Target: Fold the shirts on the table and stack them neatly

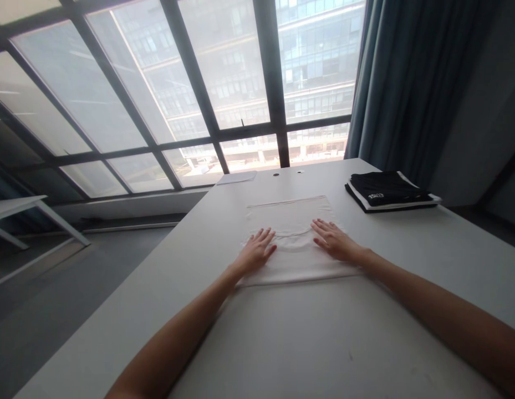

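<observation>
A folded white garment (pixel 292 213) lies flat on the white table (pixel 307 343), its neckline curve showing near the middle. My left hand (pixel 257 250) rests palm down on its left part, fingers stretched out flat. My right hand (pixel 332 239) lies palm down on its right part, fingers likewise spread. Both hands press on the cloth and hold nothing.
A folded stack of black and white clothes (pixel 386 191) sits at the table's right back. A white sheet (pixel 237 177) lies at the far edge by the big window. A dark curtain (pixel 411 83) hangs at right; another table (pixel 20 208) stands at left.
</observation>
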Demonstrator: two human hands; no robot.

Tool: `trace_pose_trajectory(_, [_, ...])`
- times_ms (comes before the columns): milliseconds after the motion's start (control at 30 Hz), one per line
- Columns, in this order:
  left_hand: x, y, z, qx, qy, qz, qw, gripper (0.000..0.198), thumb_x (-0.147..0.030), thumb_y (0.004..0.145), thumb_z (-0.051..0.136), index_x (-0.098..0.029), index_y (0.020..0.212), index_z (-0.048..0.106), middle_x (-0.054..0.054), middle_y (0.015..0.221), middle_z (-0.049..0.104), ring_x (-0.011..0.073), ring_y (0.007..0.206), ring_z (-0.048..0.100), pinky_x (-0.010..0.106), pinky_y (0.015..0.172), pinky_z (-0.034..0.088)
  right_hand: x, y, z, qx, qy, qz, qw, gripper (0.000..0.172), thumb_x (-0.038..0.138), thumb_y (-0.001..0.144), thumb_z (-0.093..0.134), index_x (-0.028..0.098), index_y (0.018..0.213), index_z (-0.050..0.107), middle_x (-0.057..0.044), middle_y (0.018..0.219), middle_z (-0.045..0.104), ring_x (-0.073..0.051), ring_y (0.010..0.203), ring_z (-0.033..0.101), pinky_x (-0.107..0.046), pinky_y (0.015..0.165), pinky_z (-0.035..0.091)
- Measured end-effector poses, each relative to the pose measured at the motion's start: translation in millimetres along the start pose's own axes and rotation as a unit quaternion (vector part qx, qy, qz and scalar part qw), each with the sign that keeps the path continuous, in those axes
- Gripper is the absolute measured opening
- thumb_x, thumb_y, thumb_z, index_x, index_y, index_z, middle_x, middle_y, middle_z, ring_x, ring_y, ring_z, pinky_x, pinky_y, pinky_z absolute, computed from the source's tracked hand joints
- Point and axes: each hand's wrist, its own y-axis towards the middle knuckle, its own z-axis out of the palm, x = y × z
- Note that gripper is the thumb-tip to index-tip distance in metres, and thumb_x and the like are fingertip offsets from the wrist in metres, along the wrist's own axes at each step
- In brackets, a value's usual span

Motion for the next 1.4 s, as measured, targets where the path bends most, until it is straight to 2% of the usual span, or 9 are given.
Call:
trace_pose_trajectory(133, [-12.3,-3.4,11.3,0.050,0.016,-0.003,0.999,0.068,-0.060,0.103,0.024,-0.025,0.161,0.027,0.006,0.169,0.017,0.0299,0.156,0.011,0.054,0.124,0.012,8.1,-2.8,8.0,0.077,0.017,0.011,0.997,0.070,0.054,0.103,0.027,0.012,0.157,0.036,-0.016,0.165,0.025,-0.028,0.154,0.019,-0.050,0.124,0.017])
trace_pose_trajectory(367, [-11.7,-2.9,11.2,0.043,0.016,-0.011,0.999,0.068,-0.061,0.103,0.024,-0.025,0.161,0.026,0.006,0.169,0.016,0.0296,0.156,0.011,0.054,0.124,0.011,-12.6,-1.1,11.2,0.049,-0.020,0.087,0.995,0.066,0.048,0.103,0.028,0.010,0.157,0.036,-0.017,0.164,0.027,-0.029,0.154,0.020,-0.050,0.124,0.019])
trace_pose_trajectory(667, [-9.8,-3.3,13.8,0.041,0.008,-0.010,0.999,0.069,-0.062,0.103,0.023,-0.025,0.161,0.026,0.006,0.169,0.016,0.0302,0.156,0.011,0.055,0.124,0.011,-13.5,-3.0,14.5,0.038,-0.038,0.087,0.995,0.066,0.048,0.102,0.028,0.010,0.155,0.039,-0.018,0.161,0.033,-0.030,0.152,0.027,-0.051,0.123,0.022])
trace_pose_trajectory(800, [-13.3,-3.5,8.1,0.027,0.009,-0.011,1.000,0.071,-0.061,0.103,0.023,-0.022,0.163,0.021,0.008,0.169,0.016,0.0288,0.157,0.009,0.052,0.124,0.010,-5.2,-3.1,8.4,-0.058,-0.073,0.118,0.989,0.069,0.047,0.102,0.029,0.005,0.158,0.030,-0.021,0.164,0.024,-0.032,0.154,0.018,-0.054,0.124,0.015])
trace_pose_trajectory(900, [-24.7,-4.6,2.1,-0.001,0.004,0.019,1.000,0.069,-0.058,0.105,0.021,-0.021,0.163,0.020,0.007,0.169,0.017,0.0248,0.157,0.007,0.047,0.125,0.008,7.8,-2.8,6.0,-0.115,-0.079,0.097,0.985,0.068,0.045,0.104,0.027,0.004,0.158,0.027,-0.020,0.166,0.020,-0.029,0.156,0.012,-0.051,0.125,0.011])
trace_pose_trajectory(967, [-35.2,-6.3,1.6,-0.006,0.000,0.058,0.998,0.069,-0.058,0.105,0.018,-0.022,0.163,0.018,0.006,0.169,0.016,0.0233,0.157,0.006,0.045,0.126,0.008,18.2,-3.1,7.9,-0.099,-0.063,0.063,0.991,0.067,0.045,0.104,0.026,0.005,0.158,0.029,-0.018,0.166,0.019,-0.027,0.156,0.013,-0.049,0.125,0.012])
trace_pose_trajectory(1033, [-44.7,-8.5,5.2,0.009,0.002,0.093,0.996,0.070,-0.061,0.104,0.019,-0.024,0.164,0.017,0.005,0.169,0.016,0.0242,0.157,0.007,0.045,0.126,0.007,26.8,-4.0,12.3,-0.049,-0.041,0.034,0.997,0.067,0.047,0.103,0.028,0.007,0.158,0.031,-0.017,0.166,0.020,-0.027,0.155,0.015,-0.049,0.125,0.015])
trace_pose_trajectory(1133, [-52.4,-11.3,13.5,0.044,0.006,0.112,0.993,0.073,-0.066,0.102,0.023,-0.027,0.163,0.017,0.005,0.169,0.014,0.0275,0.157,0.007,0.048,0.125,0.006,31.5,-5.4,19.8,0.018,-0.016,0.031,0.999,0.069,0.048,0.102,0.034,0.008,0.157,0.033,-0.017,0.165,0.023,-0.029,0.154,0.019,-0.049,0.124,0.018])
trace_pose_trajectory(1400, [-51.6,-11.4,15.9,0.048,0.000,0.107,0.993,0.072,-0.066,0.102,0.025,-0.029,0.163,0.018,0.004,0.169,0.014,0.0281,0.157,0.009,0.049,0.125,0.007,24.0,-3.7,22.8,0.026,-0.003,0.043,0.999,0.066,0.045,0.101,0.033,0.008,0.155,0.038,-0.018,0.163,0.028,-0.029,0.153,0.023,-0.051,0.124,0.019])
